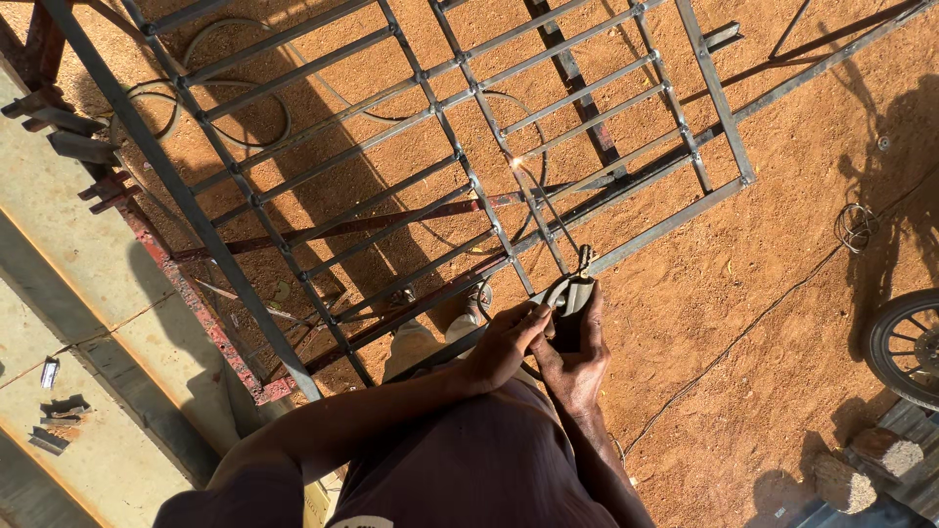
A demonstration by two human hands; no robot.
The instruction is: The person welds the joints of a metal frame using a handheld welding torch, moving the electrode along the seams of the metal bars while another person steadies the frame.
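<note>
2 hands [548, 344] grip electrode holder [570, 293].

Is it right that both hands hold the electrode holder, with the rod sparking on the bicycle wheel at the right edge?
Not quite. In the head view, the left hand and right hand do hold the electrode holder, but the rod is sparking on the metal grille, not the bicycle wheel, which stands apart at the right edge.
</note>
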